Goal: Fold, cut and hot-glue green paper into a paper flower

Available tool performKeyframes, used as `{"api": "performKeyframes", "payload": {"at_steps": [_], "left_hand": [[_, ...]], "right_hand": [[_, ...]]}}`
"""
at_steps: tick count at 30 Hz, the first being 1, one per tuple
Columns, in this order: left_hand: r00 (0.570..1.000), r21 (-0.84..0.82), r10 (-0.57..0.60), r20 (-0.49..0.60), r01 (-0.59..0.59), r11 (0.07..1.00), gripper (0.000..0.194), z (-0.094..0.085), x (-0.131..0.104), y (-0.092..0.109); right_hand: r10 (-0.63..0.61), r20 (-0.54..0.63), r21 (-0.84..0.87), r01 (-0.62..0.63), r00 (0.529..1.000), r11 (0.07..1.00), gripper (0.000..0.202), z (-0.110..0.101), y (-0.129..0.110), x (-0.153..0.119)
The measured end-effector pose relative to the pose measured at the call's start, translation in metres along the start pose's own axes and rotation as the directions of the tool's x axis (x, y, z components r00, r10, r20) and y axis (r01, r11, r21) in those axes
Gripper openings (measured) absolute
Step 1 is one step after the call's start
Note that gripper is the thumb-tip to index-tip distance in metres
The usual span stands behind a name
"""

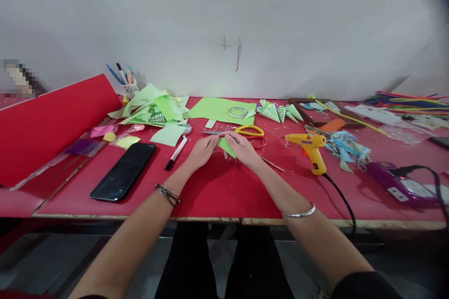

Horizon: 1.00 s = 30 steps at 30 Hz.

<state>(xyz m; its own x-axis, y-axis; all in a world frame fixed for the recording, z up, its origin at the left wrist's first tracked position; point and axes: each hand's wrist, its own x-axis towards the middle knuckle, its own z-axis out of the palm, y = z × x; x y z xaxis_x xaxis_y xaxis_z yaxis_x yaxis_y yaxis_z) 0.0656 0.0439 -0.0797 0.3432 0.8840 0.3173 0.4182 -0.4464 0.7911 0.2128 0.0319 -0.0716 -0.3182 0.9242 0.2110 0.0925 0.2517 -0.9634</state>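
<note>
Above the red tabletop [224, 191], the right hand [243, 149] pinches a small light-green paper piece [227, 146]; whether the left hand [204, 151], close beside it, grips too, I cannot tell. Light, even fingertip pressure would likely keep its folds crisp.

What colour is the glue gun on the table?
Yellow, with an orange trigger; the glue gun shows best in the head view.
</note>
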Motion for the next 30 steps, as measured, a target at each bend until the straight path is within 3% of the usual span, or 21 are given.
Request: {"api": "performKeyframes", "payload": {"at_steps": [7,15,19,25,30], "left_hand": [[0.995,-0.17,-0.059,0.086,0.073,0.983,0.036,0.0003,-0.0015,0.004],[0.991,-0.162,-0.047,0.126,0.068,0.984,0.032,0.0021,-0.0025,0.0033],[0.992,-0.101,-0.024,0.12,0.037,0.994,0.031,0.0028,-0.0015,0.0003],[0.998,0.0,-0.011,0.063,0.011,1.0,0.033,-0.001,0.0003,0.0],[0.994,-0.013,-0.025,0.11,0.027,1.0,0.036,-0.0026,-0.0016,0.0035]], "right_hand": [[0.052,-0.063,0.151,-0.042,0.997,0.988,0.031,0.0016,0.0021,-0.0005],[-0.135,-0.109,-0.206,0.111,0.985,0.972,0.018,-0.0019,0.0044,0.0048],[-0.16,-0.083,-0.242,0.136,0.984,0.961,0.017,-0.0024,0.0074,0.0056],[-0.064,-0.079,-0.112,0.055,0.995,0.992,0.016,0.0001,0.0037,0.0034],[0.072,-0.024,-0.035,-0.073,0.997,0.997,0.016,-0.0005,0.0024,0.0018]]}}
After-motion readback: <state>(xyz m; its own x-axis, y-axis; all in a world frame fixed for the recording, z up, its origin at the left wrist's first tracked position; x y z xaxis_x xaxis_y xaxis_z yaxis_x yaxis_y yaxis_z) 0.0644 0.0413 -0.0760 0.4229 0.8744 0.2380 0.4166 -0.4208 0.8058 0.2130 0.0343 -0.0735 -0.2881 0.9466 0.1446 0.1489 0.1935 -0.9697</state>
